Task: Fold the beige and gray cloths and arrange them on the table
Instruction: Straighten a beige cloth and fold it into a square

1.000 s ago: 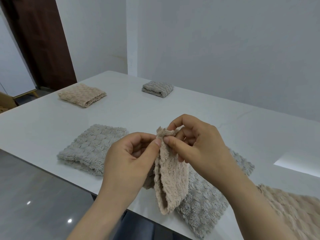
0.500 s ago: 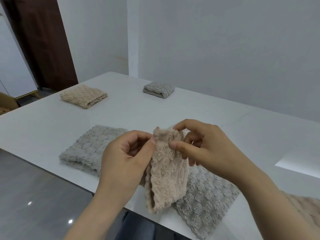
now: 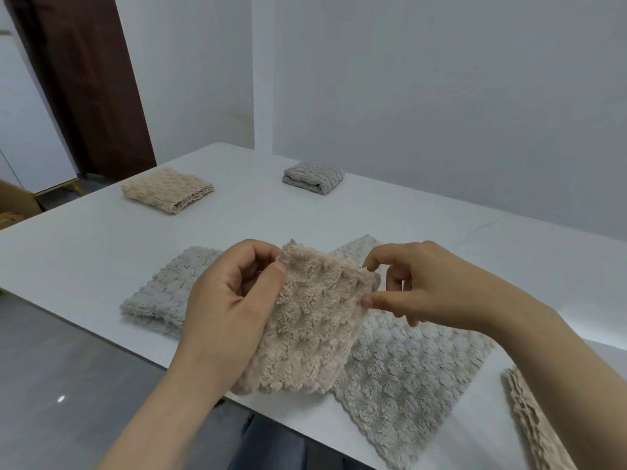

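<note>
Two hands hold the beige cloth (image 3: 305, 327) above the near edge of the worktop (image 3: 101, 252). On the left hand (image 3: 224, 307) the fingers (image 3: 258, 249) pinch its 10 o'clock corner; the right hand (image 3: 431, 286) pinches its 2 o'clock corner. The long axis hangs 12 to 6, over the spread gray cloth (image 3: 417, 368). Both hands are equally near; the next fold probably joins these corners.

Held cloth (image 3: 305, 320): centre of the frame, over the near edge of the tabletop (image 3: 475, 249), between the left hand (image 3: 230, 300) and the right hand (image 3: 431, 286).
Spread cloth (image 3: 407, 361): on the tabletop, behind and to the right of the held cloth.
Left cloth (image 3: 166, 290): on the tabletop, left of centre.
Far-left cloth (image 3: 168, 189): upper left of the frame.
Far cloth (image 3: 314, 178): upper centre, well apart from the far-left cloth.
Corner cloth (image 3: 532, 425): lower right of the frame.
</note>
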